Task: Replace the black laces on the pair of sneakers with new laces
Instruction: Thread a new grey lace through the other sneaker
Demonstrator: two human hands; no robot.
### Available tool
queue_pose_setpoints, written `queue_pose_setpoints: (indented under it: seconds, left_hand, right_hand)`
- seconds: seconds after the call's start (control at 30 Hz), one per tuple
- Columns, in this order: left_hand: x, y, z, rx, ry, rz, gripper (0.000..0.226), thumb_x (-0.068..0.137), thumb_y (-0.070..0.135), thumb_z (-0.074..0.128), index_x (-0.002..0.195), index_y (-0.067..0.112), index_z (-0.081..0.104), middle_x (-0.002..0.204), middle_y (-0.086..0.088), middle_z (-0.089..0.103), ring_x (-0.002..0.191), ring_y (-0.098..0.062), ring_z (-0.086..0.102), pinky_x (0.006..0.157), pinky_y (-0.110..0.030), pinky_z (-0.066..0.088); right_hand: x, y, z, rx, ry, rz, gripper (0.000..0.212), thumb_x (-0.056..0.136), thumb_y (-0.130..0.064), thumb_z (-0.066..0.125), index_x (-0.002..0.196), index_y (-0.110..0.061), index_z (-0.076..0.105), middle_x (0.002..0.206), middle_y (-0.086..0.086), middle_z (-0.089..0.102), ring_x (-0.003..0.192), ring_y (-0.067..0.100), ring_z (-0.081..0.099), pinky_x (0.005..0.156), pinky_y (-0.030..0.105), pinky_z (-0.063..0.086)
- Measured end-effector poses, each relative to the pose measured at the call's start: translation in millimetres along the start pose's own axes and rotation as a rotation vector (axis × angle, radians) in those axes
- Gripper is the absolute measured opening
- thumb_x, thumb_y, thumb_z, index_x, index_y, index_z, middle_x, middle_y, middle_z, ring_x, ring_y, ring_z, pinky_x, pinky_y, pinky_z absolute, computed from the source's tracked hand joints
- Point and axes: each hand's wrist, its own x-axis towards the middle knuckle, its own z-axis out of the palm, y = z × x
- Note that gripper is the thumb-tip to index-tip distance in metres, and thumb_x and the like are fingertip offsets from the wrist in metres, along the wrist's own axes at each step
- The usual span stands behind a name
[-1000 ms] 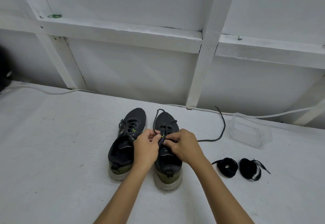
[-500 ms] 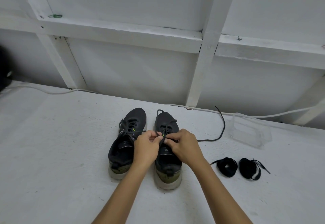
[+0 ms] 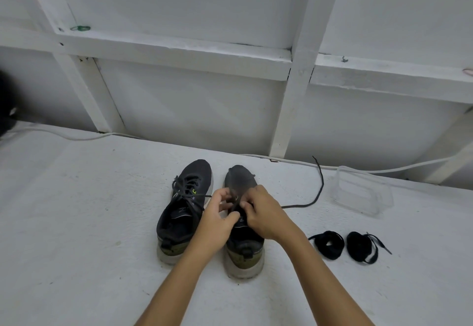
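**Both hands at the lacing of the right sneaker**

Two dark sneakers stand side by side on a white surface, toes pointing toward the far wall. The left sneaker (image 3: pixel 184 207) keeps its black lace threaded and loosely crossed over the tongue. The right sneaker (image 3: pixel 243 243) sits just beside it, and both hands meet over its tongue area.

The left hand (image 3: pixel 217 220) has its fingers curled, thumb and fingertips drawn together at the lacing; the right hand (image 3: pixel 266 215) is likewise curled, pinching at the same spot. Blur hides exactly which strand each one pinches.

A black lace (image 3: pixel 316 192) trails out from under the right hand, runs right across the surface, then bends toward the far wall, its tip lying near a white cable (image 3: pixel 384 170) that follows the wall's foot.

To the right of that lace stands a clear plastic container (image 3: pixel 361 193). Nearer, to the right of the right forearm, lie two coiled black laces (image 3: pixel 329 245), just beside each other.
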Motion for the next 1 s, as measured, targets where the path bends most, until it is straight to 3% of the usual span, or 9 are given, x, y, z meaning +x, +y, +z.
queue_pose_setpoints:
  seconds: [0.2, 0.33, 0.47, 0.6, 0.7, 0.77, 0.83, 0.93, 1.0]
  left_hand:
    - [23, 35, 2, -0.314, 0.072, -0.14, 0.028, 0.096, 0.01, 0.061, 0.123, 0.017, 0.062, 0.115, 0.006, 0.068, 0.097, 0.003, 0.062, 0.083, -0.017, 0.046]
    - [55, 59, -2, -0.355, 0.13, -0.205, 0.009, 0.097, 0.019, 0.058, 0.1, 0.026, 0.062, 0.091, 0.01, 0.071, 0.083, -0.007, 0.061, 0.079, -0.033, 0.041]
    - [60, 63, -9, -0.508, 0.27, -0.092, 0.013, 0.099, 0.012, 0.052, 0.099, 0.025, 0.053, 0.095, 0.003, 0.069, 0.084, -0.011, 0.063, 0.073, -0.03, 0.047]
    - [41, 45, -10, -0.453, 0.349, -0.109, 0.011, 0.098, 0.006, 0.053, 0.094, 0.016, 0.05, 0.097, -0.004, 0.068, 0.092, -0.018, 0.066, 0.074, -0.03, 0.053]
    - [15, 19, 0, -0.236, 0.373, -0.133, 0.007, 0.096, 0.014, 0.059, 0.093, 0.013, 0.053, 0.096, -0.005, 0.069, 0.091, -0.015, 0.068, 0.086, -0.038, 0.056]
    - [-3, 8, 10, -0.104, 0.316, -0.128, 0.007, 0.096, 0.023, 0.061, 0.099, 0.018, 0.057, 0.097, -0.002, 0.069, 0.088, -0.009, 0.066, 0.081, -0.029, 0.053]
    - [-11, 3, 17, -0.083, 0.28, -0.111, 0.014, 0.096, 0.027, 0.061, 0.108, 0.02, 0.057, 0.103, 0.005, 0.068, 0.096, -0.001, 0.065, 0.079, -0.018, 0.047]
    - [-13, 5, 18, -0.048, 0.277, -0.125, 0.025, 0.096, 0.035, 0.061, 0.116, 0.025, 0.05, 0.108, 0.013, 0.065, 0.101, 0.006, 0.06, 0.076, -0.009, 0.043]
    - [-14, 4, 16, -0.054, 0.244, -0.152, 0.032, 0.095, 0.04, 0.063, 0.121, 0.027, 0.049, 0.112, 0.015, 0.063, 0.102, 0.009, 0.058, 0.077, -0.009, 0.043]
  right_hand:
    - [-1, 1, -2, -0.014, -0.006, -0.002, 0.01, 0.102, -0.023, 0.052, 0.102, -0.018, 0.06, 0.107, -0.001, 0.05, 0.09, 0.016, 0.053, 0.078, 0.026, 0.038]
    - [0, -2, 2, -0.052, 0.0, -0.006, 0.011, 0.102, -0.023, 0.05, 0.103, -0.018, 0.06, 0.11, 0.001, 0.052, 0.093, 0.019, 0.054, 0.08, 0.028, 0.041]
    - [-4, -1, -1, -0.048, -0.004, -0.005, 0.01, 0.103, -0.023, 0.048, 0.103, -0.019, 0.056, 0.112, 0.001, 0.052, 0.091, 0.018, 0.053, 0.079, 0.027, 0.041]
    - [-5, -4, -2, -0.039, 0.001, -0.002, 0.008, 0.104, -0.024, 0.045, 0.098, -0.021, 0.05, 0.108, 0.002, 0.053, 0.088, 0.019, 0.053, 0.076, 0.03, 0.04]
    - [-5, -6, -8, -0.008, -0.004, 0.036, 0.011, 0.106, -0.025, 0.041, 0.099, -0.019, 0.046, 0.098, 0.003, 0.056, 0.079, 0.016, 0.052, 0.064, 0.028, 0.038]
    - [-5, -6, -12, 0.038, 0.002, 0.056, 0.013, 0.107, -0.026, 0.039, 0.101, -0.018, 0.046, 0.094, 0.002, 0.06, 0.078, 0.014, 0.054, 0.062, 0.026, 0.039]
    - [-6, -6, -14, 0.233, 0.044, 0.136, 0.016, 0.108, -0.027, 0.036, 0.104, -0.016, 0.048, 0.097, -0.001, 0.067, 0.086, 0.012, 0.062, 0.07, 0.027, 0.048]
    - [-8, 1, -14, 0.949, 0.131, 0.382, 0.022, 0.109, -0.025, 0.036, 0.11, -0.011, 0.054, 0.104, 0.003, 0.074, 0.107, 0.019, 0.069, 0.09, 0.05, 0.057]
    - [-13, 8, -14, 1.253, 0.176, 0.415, 0.023, 0.11, -0.023, 0.038, 0.112, -0.008, 0.055, 0.114, 0.003, 0.075, 0.115, 0.017, 0.067, 0.089, 0.057, 0.056]
